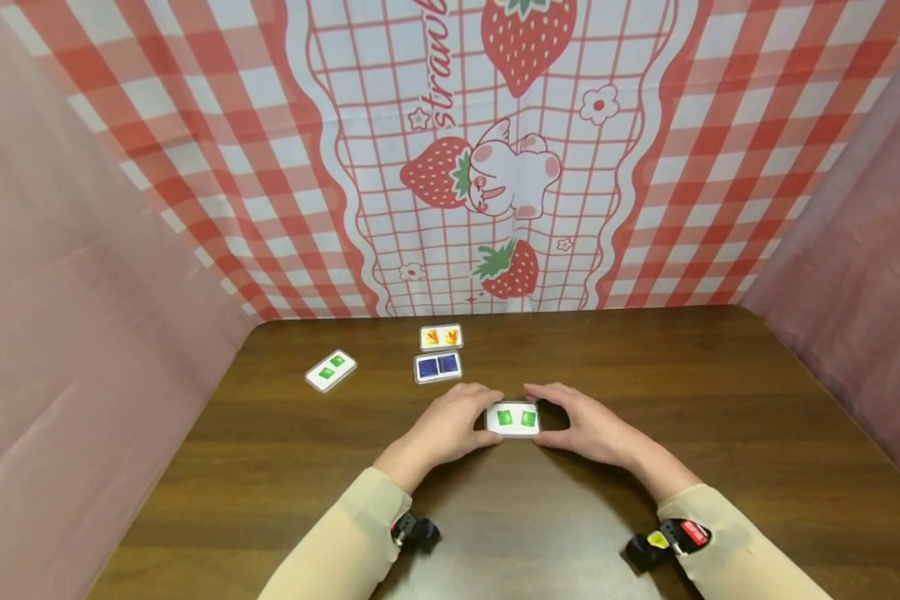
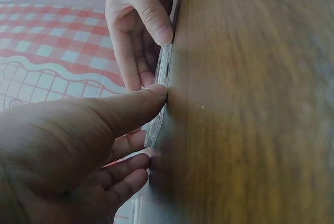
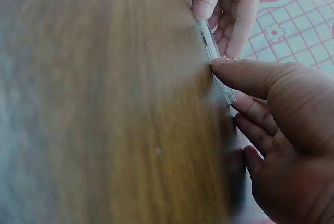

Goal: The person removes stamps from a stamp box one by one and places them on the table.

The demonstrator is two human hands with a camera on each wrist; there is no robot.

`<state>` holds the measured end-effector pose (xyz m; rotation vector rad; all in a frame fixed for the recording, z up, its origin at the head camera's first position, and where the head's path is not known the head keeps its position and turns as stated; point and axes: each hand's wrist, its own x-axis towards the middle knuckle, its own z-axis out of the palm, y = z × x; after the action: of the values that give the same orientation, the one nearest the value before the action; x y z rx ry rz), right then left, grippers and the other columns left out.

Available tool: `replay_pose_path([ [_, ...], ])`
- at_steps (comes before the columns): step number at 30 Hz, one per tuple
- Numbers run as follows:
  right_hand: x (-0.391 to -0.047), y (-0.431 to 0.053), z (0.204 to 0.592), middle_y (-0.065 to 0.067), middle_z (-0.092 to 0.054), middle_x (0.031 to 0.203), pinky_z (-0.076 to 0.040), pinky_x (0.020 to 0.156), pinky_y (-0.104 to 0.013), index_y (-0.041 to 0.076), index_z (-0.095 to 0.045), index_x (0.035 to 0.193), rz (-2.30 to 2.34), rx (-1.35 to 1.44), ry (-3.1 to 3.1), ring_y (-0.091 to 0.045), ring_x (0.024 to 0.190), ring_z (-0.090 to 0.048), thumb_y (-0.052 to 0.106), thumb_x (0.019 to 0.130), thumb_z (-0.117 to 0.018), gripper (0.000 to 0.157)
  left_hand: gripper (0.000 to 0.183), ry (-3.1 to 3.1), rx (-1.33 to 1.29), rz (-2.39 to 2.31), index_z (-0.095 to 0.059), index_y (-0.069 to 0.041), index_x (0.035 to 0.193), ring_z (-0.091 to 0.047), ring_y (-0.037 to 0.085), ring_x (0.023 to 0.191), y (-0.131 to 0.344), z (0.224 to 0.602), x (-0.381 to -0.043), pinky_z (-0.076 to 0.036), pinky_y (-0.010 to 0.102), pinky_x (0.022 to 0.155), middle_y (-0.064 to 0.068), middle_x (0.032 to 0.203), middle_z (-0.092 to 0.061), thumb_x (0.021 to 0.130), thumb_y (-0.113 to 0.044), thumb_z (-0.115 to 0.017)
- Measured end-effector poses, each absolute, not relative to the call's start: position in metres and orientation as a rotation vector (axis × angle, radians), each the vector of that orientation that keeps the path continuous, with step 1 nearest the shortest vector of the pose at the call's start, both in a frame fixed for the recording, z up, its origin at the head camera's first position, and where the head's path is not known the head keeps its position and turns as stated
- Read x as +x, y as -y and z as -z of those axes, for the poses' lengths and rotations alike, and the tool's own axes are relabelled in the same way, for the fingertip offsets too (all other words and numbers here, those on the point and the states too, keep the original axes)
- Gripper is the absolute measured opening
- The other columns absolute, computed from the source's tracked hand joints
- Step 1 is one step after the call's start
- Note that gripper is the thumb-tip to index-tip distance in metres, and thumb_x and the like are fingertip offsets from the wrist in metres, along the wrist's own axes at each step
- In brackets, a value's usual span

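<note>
Both hands hold a white card in a clear case [image 1: 516, 419], printed with two green squares, at the middle of the table. The left hand [image 1: 453, 421] grips its left end, thumb on the near long edge and fingers on the far one. At the other end the right hand [image 1: 592, 425] does the same. From the left wrist, the transparent case [image 2: 164, 66] shows edge-on, low against the wood, with the left thumb [image 2: 130, 110] on its near side. The right wrist view has the right thumb [image 3: 250, 75] against that same edge.
Beyond the left hand lie a cased card with two dark blue squares [image 1: 438, 367] and one with two orange-yellow pictures [image 1: 442, 337]. Farther left, another green-square card [image 1: 331, 371] lies slanted. A strawberry-print checked cloth [image 1: 450, 242] hangs at the wooden table's [image 1: 682, 375] back edge.
</note>
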<state>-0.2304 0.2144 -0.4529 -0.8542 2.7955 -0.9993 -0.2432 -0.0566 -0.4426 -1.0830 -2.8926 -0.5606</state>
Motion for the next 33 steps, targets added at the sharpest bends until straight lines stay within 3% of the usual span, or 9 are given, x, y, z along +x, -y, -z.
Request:
replay_pose_path([
  [11, -0.2290, -0.2166, 0.4614, -0.016, -0.061, 0.154, -0.046, 0.114, -0.066, 0.005, -0.055, 0.161, 1.120, -0.740, -2.759, -0.042, 0.145, -0.053, 0.027, 0.100, -0.085, 0.072, 0.057, 2.844, -1.132, 0.587, -0.067, -0.005, 0.148, -0.062, 0.028, 0.132, 0.0571, 0.4455, -0.2439, -0.052, 0.043, 0.112, 0.011, 0.143, -0.069, 0.100, -0.029, -0.086],
  [33, -0.2338, -0.2150, 0.4634, -0.014, -0.065, 0.147, -0.046, 0.113, -0.064, 0.004, -0.057, 0.160, 1.147, -0.723, -2.755, -0.041, 0.141, -0.056, 0.023, 0.096, -0.089, 0.074, 0.055, 2.815, -1.162, 0.645, -0.068, -0.004, 0.147, -0.063, 0.029, 0.130, 0.0596, 0.4483, -0.2485, -0.051, 0.044, 0.112, 0.013, 0.142, -0.070, 0.101, -0.030, -0.085],
])
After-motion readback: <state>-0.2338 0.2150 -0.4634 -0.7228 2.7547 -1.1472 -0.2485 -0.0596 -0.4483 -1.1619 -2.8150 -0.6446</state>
